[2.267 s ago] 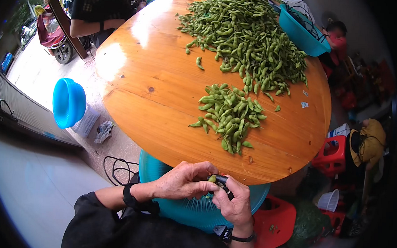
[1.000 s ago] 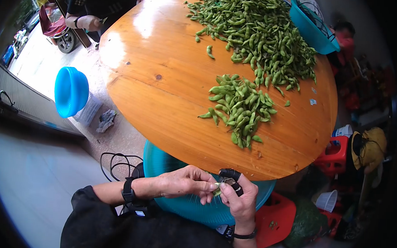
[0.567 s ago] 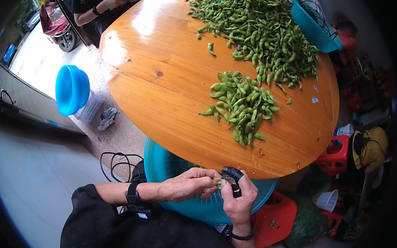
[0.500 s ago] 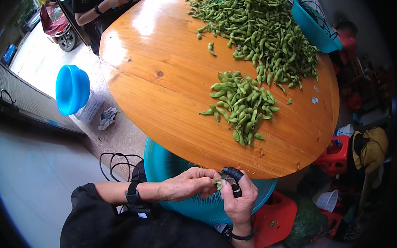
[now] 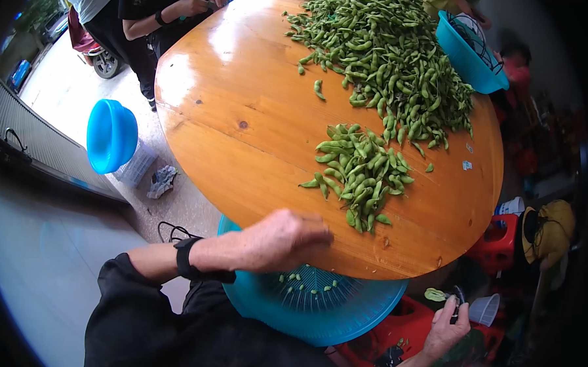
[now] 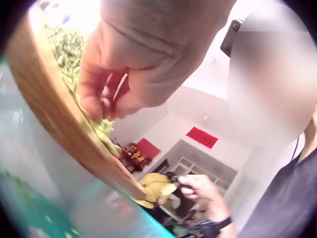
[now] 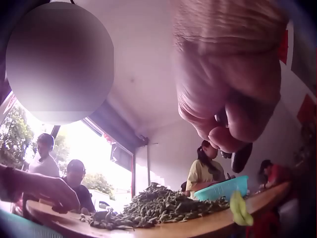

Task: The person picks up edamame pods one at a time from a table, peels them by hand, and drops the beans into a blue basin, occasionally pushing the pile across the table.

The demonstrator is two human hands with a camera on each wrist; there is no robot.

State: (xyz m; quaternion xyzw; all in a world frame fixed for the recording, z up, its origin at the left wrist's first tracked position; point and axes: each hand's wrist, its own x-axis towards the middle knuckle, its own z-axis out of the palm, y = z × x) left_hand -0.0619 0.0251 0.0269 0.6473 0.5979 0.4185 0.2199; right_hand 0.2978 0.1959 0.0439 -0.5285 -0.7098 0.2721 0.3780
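My left hand (image 5: 275,242), blurred, hangs over the table's near edge, below the smaller heap of green soybean pods (image 5: 360,173). In the left wrist view its fingers (image 6: 94,94) are loosely bent with nothing visible between them. Far to the right, my right hand (image 5: 446,331) is over the red stool (image 5: 403,323), a black cover on a finger. A pale, split pod (image 5: 435,294) is just off its fingertips; the right wrist view shows that pod (image 7: 241,208) apart from them, in the air. Several shelled beans (image 5: 306,282) lie in the teal basket (image 5: 360,324) beneath the table edge.
A large pod heap (image 5: 391,56) covers the far part of the round wooden table (image 5: 243,155). Beside it stands a turquoise basin (image 5: 470,57) with cables. Blue basins (image 5: 112,136) are on the left. Other people are around the table; one stands by a vehicle wheel (image 5: 105,64).
My hands have parted. The right moved far right over the stool and let go of the split pod; the left rose toward the table. A standing person has come into view at upper left.
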